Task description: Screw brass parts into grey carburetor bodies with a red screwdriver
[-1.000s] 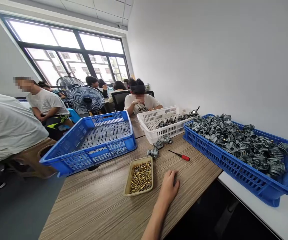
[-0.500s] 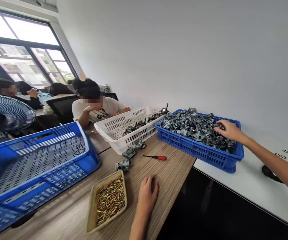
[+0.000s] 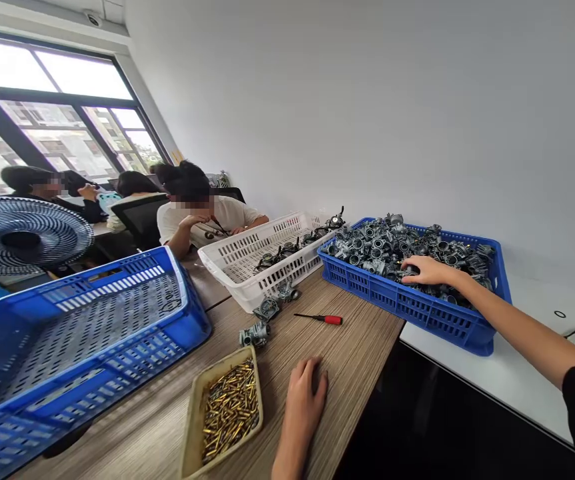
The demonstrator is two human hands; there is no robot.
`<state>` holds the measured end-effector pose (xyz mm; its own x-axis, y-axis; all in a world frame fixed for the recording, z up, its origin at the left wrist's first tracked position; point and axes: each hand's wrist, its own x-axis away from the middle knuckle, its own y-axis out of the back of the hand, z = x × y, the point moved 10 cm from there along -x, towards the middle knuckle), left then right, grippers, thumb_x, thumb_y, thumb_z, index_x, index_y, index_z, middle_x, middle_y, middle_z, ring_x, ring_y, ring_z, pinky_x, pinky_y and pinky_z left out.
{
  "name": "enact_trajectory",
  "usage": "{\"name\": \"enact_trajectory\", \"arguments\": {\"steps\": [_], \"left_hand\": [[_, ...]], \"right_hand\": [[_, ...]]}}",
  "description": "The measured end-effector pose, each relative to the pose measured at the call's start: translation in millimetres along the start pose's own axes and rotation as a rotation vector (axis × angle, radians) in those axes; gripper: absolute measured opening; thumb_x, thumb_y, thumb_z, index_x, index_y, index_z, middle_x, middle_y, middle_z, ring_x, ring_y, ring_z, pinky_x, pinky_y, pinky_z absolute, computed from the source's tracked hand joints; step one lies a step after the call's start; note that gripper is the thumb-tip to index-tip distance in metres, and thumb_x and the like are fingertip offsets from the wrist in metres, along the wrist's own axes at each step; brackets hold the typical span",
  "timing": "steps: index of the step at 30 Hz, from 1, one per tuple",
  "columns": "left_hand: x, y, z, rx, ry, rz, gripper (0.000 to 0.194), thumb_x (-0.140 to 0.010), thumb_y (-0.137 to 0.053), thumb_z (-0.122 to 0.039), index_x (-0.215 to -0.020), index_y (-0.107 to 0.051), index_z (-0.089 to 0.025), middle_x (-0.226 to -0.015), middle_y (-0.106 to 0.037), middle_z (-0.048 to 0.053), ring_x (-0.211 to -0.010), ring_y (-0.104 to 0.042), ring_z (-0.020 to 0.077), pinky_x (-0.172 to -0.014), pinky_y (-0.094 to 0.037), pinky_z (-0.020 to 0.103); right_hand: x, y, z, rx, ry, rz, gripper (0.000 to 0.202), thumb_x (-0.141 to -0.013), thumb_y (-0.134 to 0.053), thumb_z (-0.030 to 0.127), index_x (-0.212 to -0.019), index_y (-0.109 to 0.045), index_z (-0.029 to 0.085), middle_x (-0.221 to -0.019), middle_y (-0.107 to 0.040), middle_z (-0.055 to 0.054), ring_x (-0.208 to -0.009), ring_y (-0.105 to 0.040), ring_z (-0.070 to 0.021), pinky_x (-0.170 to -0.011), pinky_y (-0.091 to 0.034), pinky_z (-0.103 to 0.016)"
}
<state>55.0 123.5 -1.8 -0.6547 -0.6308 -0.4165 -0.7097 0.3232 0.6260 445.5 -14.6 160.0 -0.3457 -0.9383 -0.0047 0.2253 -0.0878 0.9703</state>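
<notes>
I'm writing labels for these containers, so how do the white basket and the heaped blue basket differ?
The white basket holds a short row of dark parts; the blue basket is piled with metal parts. The right hand reaches into the blue basket, not the white basket. Both are open-topped with slotted walls.

Three crates [image 3: 392, 297] — one red screwdriver [image 3: 333, 320]

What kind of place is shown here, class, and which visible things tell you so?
Probably a small assembly workshop: a blue crate heaped with metal parts, a tub of small brass-coloured pieces, and a red-handled screwdriver on the table.
</notes>
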Motion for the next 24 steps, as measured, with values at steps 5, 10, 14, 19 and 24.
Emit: {"name": "enact_trajectory", "arguments": {"steps": [5,10,14,19,24], "left_hand": [[1,6.1,-14,0.005,0.021,-0.045,0.024,-0.094,-0.054,-0.034,-0.109,-0.069,-0.023,-0.110,-0.072,0.011,-0.106,-0.070,0.0304,-0.092,-0.060,0.049],[-1,6.9,-17,-0.005,0.040,-0.027,0.024,-0.095,-0.054,-0.032,-0.111,-0.068,-0.022,-0.110,-0.072,0.011,-0.107,-0.069,0.0298,-0.094,-0.058,0.048],[-1,6.7,-22,-0.003,0.051,-0.018,0.023,-0.095,-0.053,-0.027,-0.113,-0.067,-0.022,-0.113,-0.071,0.011,-0.110,-0.067,0.0290,-0.099,-0.057,0.048],[-1,7.5,-27,-0.001,0.066,-0.036,0.021,-0.094,-0.056,-0.021,-0.112,-0.066,-0.022,-0.115,-0.070,0.011,-0.112,-0.066,0.0278,-0.101,-0.055,0.047],[-1,8.8,-28,0.019,0.079,-0.057,0.019,-0.092,-0.057,-0.019,-0.108,-0.066,-0.022,-0.113,-0.069,0.010,-0.110,-0.065,0.0272,-0.100,-0.055,0.045]], "right_hand": [[1,3,-8,-0.114,0.025,0.004,0.050,-0.085,-0.066,0.059,-0.122,-0.070,0.026,-0.135,-0.070,-0.012,-0.123,-0.065,-0.0339,-0.106,-0.050,-0.048],[2,6,-6,-0.125,0.024,0.008,0.047,-0.087,-0.062,0.055,-0.121,-0.070,0.023,-0.133,-0.071,-0.015,-0.119,-0.067,-0.0349,-0.102,-0.053,-0.048],[0,8,-7,-0.060,0.057,-0.004,0.047,-0.087,-0.058,0.055,-0.119,-0.068,0.022,-0.130,-0.072,-0.016,-0.118,-0.068,-0.0358,-0.100,-0.054,-0.050],[-6,11,-11,-0.026,0.118,-0.028,0.049,-0.079,-0.061,0.054,-0.117,-0.068,0.024,-0.126,-0.075,-0.015,-0.119,-0.070,-0.0368,-0.103,-0.055,-0.051],[-5,22,-7,0.002,0.143,-0.087,0.047,-0.078,-0.061,0.055,-0.114,-0.068,0.026,-0.124,-0.077,-0.014,-0.117,-0.072,-0.0382,-0.101,-0.058,-0.053]]}}
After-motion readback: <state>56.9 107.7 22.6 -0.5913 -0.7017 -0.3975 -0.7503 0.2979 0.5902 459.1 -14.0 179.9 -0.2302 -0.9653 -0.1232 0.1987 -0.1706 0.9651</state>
